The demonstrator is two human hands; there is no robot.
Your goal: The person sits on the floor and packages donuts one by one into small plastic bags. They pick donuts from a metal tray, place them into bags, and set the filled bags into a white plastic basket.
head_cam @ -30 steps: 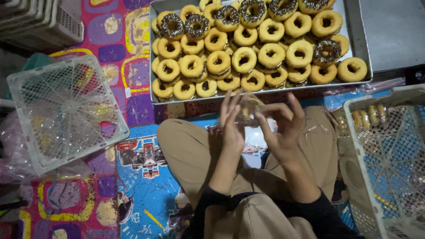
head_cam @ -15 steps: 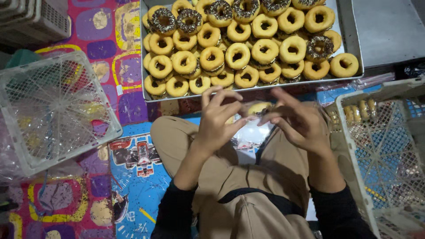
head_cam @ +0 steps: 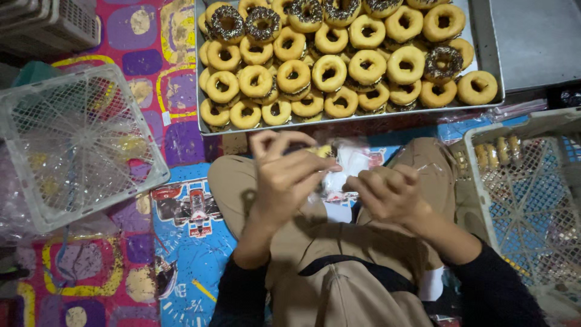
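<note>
Both hands lower now, left hand (head_cam: 290,175) and right hand (head_cam: 387,194) pinching clear bag (head_cam: 348,166).

— How are the hands placed?
— Both are raised over the lap, close together, forearms angling inward. The left hand (head_cam: 287,175) has its fingers (head_cam: 315,165) curled and pinched.
— The other one?
— The right hand (head_cam: 387,194) is curled into a loose fist, knuckles up.

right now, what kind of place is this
Probably a home donut-packing spot on the floor: a metal tray of donuts, white plastic baskets, a patterned floor mat, both hands bagging one.
</note>
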